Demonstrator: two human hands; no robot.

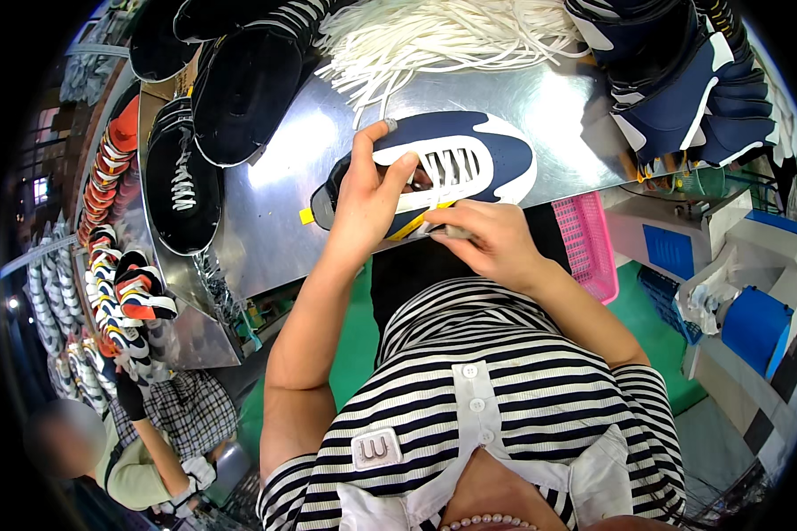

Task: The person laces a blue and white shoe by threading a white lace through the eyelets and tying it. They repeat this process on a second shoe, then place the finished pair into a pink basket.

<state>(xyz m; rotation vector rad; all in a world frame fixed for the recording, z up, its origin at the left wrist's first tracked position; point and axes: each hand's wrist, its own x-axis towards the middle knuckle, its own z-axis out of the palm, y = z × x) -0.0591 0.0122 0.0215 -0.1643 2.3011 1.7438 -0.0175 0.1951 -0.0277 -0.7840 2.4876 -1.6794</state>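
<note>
A navy and white shoe upper (512, 146) lies on the metal table in front of me, its toe to the right. A white lace (445, 168) crosses its eyelet rows in several bars. My left hand (363, 196) grips the upper by the collar, thumb toward the opening and a finger along the far side. Along the near edge, beside a yellow strip, my right hand (494, 237) is closed with thumb and fingertips pinched together at the eyelet row. What lies between those fingertips is mostly hidden; it looks like the lace's end.
Loose white laces (452, 35) are heaped at the table's far edge. Black shoe uppers (248, 93) stand at left, stacked navy and white uppers (673, 102) at right. Below the table's right side are a pink basket (596, 252) and a blue-and-white machine (753, 319). Another person (142, 460) works lower left.
</note>
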